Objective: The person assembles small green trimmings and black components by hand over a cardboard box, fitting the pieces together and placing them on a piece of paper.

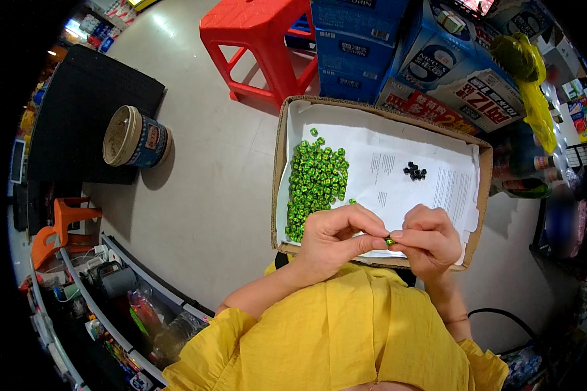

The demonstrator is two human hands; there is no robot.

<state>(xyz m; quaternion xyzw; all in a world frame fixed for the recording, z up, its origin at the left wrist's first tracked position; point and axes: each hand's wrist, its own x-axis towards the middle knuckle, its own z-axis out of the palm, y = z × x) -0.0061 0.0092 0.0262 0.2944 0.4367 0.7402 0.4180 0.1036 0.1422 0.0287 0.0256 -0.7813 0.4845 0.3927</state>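
Your left hand and right hand pinch one green cube; at one o'clock, few black pieces (perhaps finished); at ten, a large green heap seemingly remains.

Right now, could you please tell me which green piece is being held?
The green piece pinched between the left hand and right hand; the other green pieces in view lie in the cardboard tray.

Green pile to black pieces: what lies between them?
Head view: only printed white paper between the green pile and black pieces; one stray green piece lies lower, by the left hand.
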